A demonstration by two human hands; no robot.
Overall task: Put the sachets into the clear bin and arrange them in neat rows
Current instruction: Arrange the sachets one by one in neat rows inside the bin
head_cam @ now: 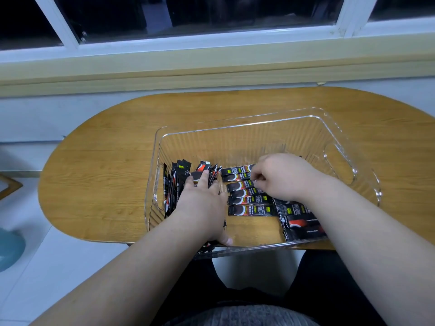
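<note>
A clear ribbed bin (247, 128) stands on the wooden table. Inside it, black-and-red sachets lie in a flat row (249, 204) in the middle, and a stack of sachets (175, 184) stands on edge against the left wall. My left hand (202, 203) lies flat on that standing stack, fingers straight. My right hand (280, 177) reaches into the bin and pinches the end of a sachet in the flat row with curled fingers. More sachets (301, 224) lie under my right forearm at the near right corner.
The oval wooden table (98, 175) sits below a window sill (211, 67). The bin's far half shows only its bare floor. A teal object (9, 248) lies on the floor at left. My lap is below the table's near edge.
</note>
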